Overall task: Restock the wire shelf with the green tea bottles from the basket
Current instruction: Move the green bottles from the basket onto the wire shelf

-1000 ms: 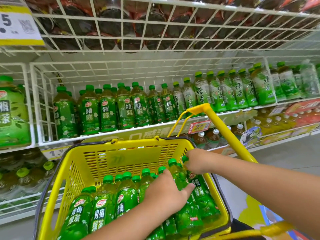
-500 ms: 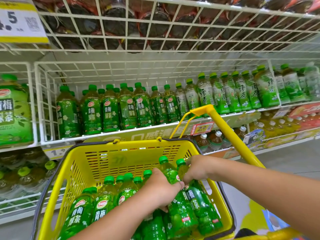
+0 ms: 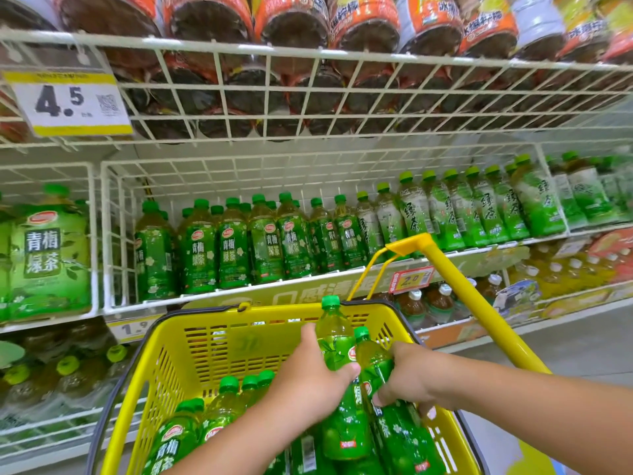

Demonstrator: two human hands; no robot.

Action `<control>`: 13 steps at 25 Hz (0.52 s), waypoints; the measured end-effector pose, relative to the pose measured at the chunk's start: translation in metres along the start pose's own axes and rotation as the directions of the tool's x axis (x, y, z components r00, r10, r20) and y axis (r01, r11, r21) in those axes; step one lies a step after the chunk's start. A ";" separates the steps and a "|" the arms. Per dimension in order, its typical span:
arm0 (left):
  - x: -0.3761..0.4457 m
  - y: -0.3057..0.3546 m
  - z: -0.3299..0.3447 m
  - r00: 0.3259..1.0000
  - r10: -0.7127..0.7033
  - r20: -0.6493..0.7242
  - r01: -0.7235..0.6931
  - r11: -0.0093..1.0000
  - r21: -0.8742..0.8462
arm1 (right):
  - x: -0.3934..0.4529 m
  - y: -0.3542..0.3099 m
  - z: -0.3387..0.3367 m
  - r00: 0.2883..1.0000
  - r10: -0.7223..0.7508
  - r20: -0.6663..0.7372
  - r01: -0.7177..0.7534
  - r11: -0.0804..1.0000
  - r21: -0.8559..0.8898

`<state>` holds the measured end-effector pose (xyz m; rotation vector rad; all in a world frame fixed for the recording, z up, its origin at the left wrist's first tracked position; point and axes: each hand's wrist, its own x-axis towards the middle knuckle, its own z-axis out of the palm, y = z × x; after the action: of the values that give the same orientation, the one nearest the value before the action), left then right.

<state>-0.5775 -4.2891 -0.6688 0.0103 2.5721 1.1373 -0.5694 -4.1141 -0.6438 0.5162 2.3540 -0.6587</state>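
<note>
Both hands, the left hand (image 3: 310,378) and right hand (image 3: 412,378), each clasp a green tea bottle (image 3: 337,368) now raised higher above the basket (image 3: 191,341) than a moment ago, ready to move up toward the wire shelf (image 3: 113,234) ahead of them.

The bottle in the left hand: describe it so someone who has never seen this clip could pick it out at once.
Start at the yellow basket below the wire shelf. Two hands reach in, each gripping a green tea bottle. The left hand holds the left bottle, whose green cap rises above the basket's far rim, higher than its neighbour's.
</note>
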 end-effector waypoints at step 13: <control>0.082 0.078 -0.088 0.845 0.244 -0.476 -0.276 0.961 0.002 | 0.017 -0.070 -0.130 0.728 -0.357 -0.585 0.585 0.768 0.261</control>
<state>-0.6908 -4.2877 -0.5815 0.0789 3.0305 1.4810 -0.6781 -4.0923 -0.5446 0.2558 2.8862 -1.4775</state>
